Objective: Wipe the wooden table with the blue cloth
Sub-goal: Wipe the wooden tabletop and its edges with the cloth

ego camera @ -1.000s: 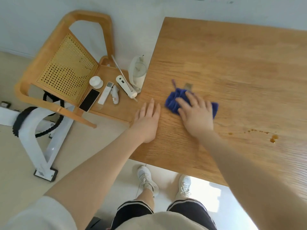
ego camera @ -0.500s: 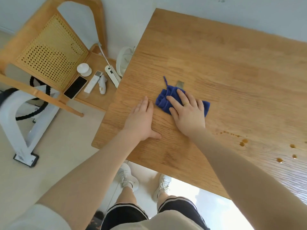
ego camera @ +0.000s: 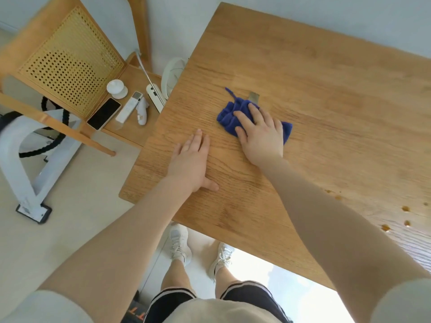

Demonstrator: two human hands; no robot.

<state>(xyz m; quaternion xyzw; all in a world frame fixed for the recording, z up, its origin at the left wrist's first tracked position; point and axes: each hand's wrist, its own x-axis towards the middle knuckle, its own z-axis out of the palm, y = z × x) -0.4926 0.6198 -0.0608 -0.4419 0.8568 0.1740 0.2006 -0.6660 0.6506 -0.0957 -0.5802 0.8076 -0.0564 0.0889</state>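
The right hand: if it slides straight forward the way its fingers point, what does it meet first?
Probably the small grey tab just beyond the blue cloth under the right hand; past it, only bare wooden table shows.

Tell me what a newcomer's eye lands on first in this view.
The blue cloth, vivid against the wooden table, with the right hand pressed flat on it near the table's left end. Beside it, the left hand rests flat on the bare wood. Brown drips dot the table at the right edge of the view.
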